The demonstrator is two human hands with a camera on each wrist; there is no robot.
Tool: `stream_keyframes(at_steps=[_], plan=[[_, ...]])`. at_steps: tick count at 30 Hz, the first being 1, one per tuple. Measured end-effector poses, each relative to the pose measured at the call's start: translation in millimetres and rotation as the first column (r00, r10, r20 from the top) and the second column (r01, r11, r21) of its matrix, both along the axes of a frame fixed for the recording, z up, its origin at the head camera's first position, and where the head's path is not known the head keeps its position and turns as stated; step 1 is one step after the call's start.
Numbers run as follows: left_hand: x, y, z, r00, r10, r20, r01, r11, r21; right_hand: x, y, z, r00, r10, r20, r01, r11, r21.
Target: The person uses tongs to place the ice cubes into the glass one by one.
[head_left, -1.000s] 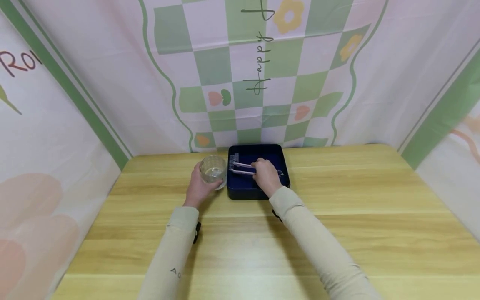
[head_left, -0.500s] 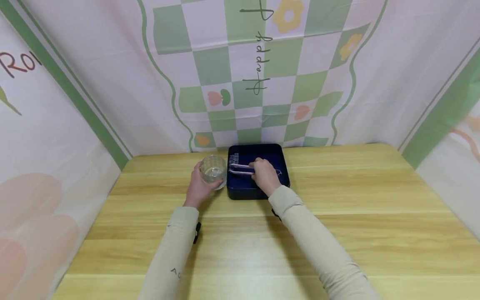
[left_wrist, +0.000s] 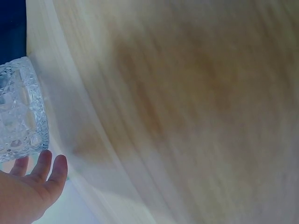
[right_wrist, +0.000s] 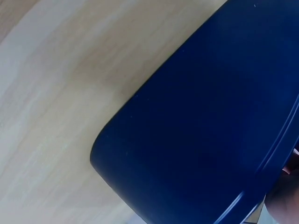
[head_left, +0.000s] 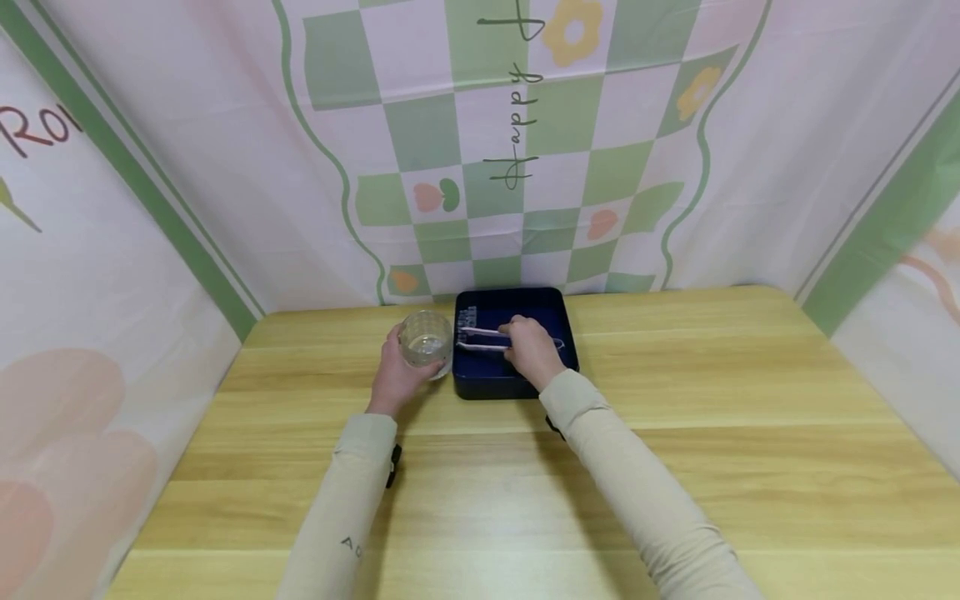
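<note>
My left hand [head_left: 397, 375] holds a clear glass tumbler [head_left: 427, 337] upright, just left of a dark blue square tray [head_left: 491, 388]. The left wrist view shows the tumbler's cut pattern [left_wrist: 21, 112] above several fingers [left_wrist: 43, 168]. Over the tray, my right hand [head_left: 531, 350] grips slim, pale tongs [head_left: 486, 332], whose two arms stand apart and point left. Their tips are right by a cluster of small clear pieces, like ice cubes [head_left: 467, 318], along the tray's left wall. The tongs' looped end shows behind the hand. Tray side [right_wrist: 196, 116] fills the right wrist view; fingers are mostly hidden there.
Everything stands on a light wooden table [head_left: 480, 500]. A printed curtain [head_left: 495, 183] with green checks hangs right behind the tray, and more fabric closes in both sides.
The tongs' tips have shifted slightly left within the tray, along with a small movement of the right hand. The left hand and tumbler have stayed in place.
</note>
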State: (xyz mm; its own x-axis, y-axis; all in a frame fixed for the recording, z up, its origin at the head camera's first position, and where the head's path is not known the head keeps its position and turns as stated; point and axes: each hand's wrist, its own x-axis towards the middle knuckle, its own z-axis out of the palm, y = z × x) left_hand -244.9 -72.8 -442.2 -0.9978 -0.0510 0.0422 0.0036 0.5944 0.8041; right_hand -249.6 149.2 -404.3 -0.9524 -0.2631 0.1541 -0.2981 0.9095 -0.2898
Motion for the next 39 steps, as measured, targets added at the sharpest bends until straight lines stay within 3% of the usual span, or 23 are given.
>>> stream_keyframes(at_steps=[22, 39], plan=[[0.9, -0.1, -0.5, 1.000, -0.003, -0.008, 0.003, 1.000, 0.004, 3.1, 0.8, 2.8, 0.997, -0.006, 0.083, 0.009, 0.999, -0.035], [3.0, 1.2, 1.0, 1.000, -0.001, -0.001, 0.001, 1.000, 0.009, 3.3, 7.0, 3.7, 0.998, -0.006, 0.057, 0.008, 0.999, -0.050]])
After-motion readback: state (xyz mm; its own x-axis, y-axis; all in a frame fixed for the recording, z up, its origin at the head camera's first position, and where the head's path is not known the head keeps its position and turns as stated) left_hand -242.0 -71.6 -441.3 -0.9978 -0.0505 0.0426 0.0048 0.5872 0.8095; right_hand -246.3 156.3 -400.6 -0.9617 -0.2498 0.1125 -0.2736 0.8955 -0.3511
